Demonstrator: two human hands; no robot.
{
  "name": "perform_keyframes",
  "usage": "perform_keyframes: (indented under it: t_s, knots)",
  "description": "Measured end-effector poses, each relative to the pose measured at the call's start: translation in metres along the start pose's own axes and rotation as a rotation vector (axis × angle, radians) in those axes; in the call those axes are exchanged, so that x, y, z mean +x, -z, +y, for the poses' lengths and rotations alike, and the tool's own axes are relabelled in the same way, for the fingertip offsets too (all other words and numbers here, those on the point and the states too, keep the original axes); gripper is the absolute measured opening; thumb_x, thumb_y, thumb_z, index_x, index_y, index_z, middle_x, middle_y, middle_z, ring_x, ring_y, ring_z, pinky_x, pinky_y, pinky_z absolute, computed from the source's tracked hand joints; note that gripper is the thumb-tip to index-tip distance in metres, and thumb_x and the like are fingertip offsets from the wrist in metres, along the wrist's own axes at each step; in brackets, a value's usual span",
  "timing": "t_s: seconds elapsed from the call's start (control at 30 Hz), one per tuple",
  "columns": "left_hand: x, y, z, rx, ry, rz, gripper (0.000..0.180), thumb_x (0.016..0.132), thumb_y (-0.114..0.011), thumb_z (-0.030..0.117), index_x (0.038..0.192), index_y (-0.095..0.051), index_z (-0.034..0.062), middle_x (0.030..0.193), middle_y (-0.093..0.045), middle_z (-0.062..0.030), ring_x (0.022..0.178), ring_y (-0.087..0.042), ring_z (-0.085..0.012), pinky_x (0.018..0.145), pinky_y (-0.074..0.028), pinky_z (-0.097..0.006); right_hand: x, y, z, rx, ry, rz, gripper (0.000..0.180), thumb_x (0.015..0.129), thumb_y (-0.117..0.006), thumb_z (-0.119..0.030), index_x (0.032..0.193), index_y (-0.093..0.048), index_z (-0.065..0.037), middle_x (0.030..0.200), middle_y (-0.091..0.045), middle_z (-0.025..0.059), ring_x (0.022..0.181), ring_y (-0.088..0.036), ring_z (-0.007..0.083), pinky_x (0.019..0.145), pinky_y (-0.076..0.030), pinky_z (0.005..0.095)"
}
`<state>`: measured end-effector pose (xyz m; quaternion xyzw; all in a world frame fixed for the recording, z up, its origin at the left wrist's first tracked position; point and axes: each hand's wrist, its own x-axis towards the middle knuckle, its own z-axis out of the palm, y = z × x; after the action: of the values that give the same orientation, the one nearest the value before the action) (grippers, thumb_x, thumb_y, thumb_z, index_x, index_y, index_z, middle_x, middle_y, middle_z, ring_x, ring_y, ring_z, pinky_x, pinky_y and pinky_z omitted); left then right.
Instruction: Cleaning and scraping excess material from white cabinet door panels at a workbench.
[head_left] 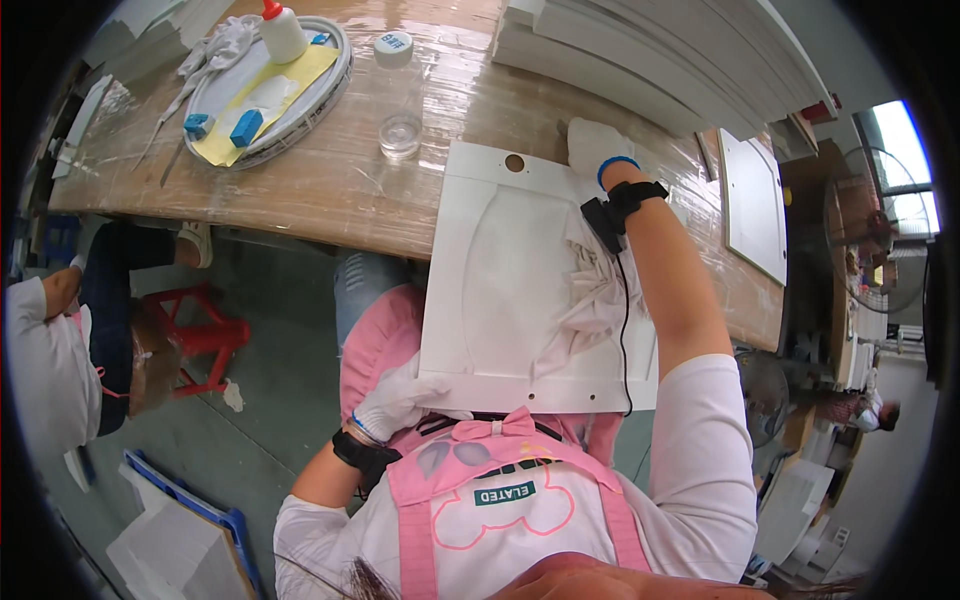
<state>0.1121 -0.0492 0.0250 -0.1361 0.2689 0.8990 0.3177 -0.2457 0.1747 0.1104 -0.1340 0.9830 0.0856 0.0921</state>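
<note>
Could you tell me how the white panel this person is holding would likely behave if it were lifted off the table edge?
The white panel probably stays stiff: it bridges table and lap without sagging. Its glossy face may be slippery, though both the left hand and right hand wear gloves. Being broad and thin, it may tilt if held by one corner.

A round tray [335, 75] is lying on the wooden table [340, 190], carrying a glue bottle [282, 33], blue blocks [245, 127] and yellow paper [275, 90]. A clear glass [400, 135] is standing just beside it. A red stool [205, 335] is standing below.
</note>
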Motion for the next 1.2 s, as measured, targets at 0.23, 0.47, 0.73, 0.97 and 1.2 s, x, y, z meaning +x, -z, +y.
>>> perform_keyframes:
  t_s: [0.23,0.47,0.73,0.97,1.2]
  knots:
    - [0.000,0.005,-0.005,0.053,0.008,0.004,0.062,0.090,-0.057,0.009,0.146,-0.031,0.0009,0.133,-0.053,-0.0164,0.117,-0.059,-0.0337,0.085,-0.060,-0.052,0.013,-0.033,0.020,0.042,-0.067,0.144,0.028,0.090,-0.049,-0.019,0.105,-0.068,-0.006,0.107,-0.070,0.0203,0.104,-0.066,0.0396,0.088,-0.052,0.0496]
    - [0.017,-0.019,0.028,-0.028,-0.096,-0.025,0.062,0.090,-0.055,0.008,0.146,-0.028,0.0034,0.132,-0.052,-0.0194,0.110,-0.063,-0.0365,0.076,-0.062,-0.055,-0.020,0.013,0.064,0.655,0.090,0.355,0.027,0.094,-0.050,-0.023,0.109,-0.063,-0.005,0.100,-0.070,0.0146,0.088,-0.068,0.0242,0.080,-0.052,0.0364]
    - [0.065,-0.014,0.043,0.020,-0.186,-0.056,0.053,0.100,-0.053,0.025,0.142,-0.035,0.0000,0.131,-0.053,-0.0193,0.107,-0.064,-0.0351,0.082,-0.062,-0.047,-0.208,-0.007,-0.023,0.850,0.294,-0.047,0.029,0.095,-0.051,-0.013,0.122,-0.063,-0.008,0.082,-0.064,0.0100,0.077,-0.061,0.0190,0.076,-0.049,0.0309]
    - [0.060,0.003,0.049,0.223,-0.044,-0.020,0.054,0.100,-0.053,0.042,0.130,-0.049,-0.0023,0.102,-0.067,-0.0155,0.080,-0.070,-0.0263,0.066,-0.062,-0.038,-0.203,-0.042,-0.052,0.557,0.373,0.163,0.033,0.089,-0.060,-0.015,0.121,-0.065,-0.014,0.080,-0.062,0.0136,0.073,-0.061,0.0316,0.063,-0.048,0.0419]
    - [0.066,0.013,0.046,0.387,-0.091,-0.109,0.052,0.103,-0.046,0.047,0.111,-0.055,-0.0036,0.069,-0.064,-0.0098,0.049,-0.057,-0.0143,0.041,-0.044,-0.026,-0.195,-0.057,-0.061,0.503,0.433,0.280,0.040,0.082,-0.066,-0.013,0.122,-0.066,-0.018,0.076,-0.057,0.0123,0.064,-0.058,0.0317,0.059,-0.046,0.0422]
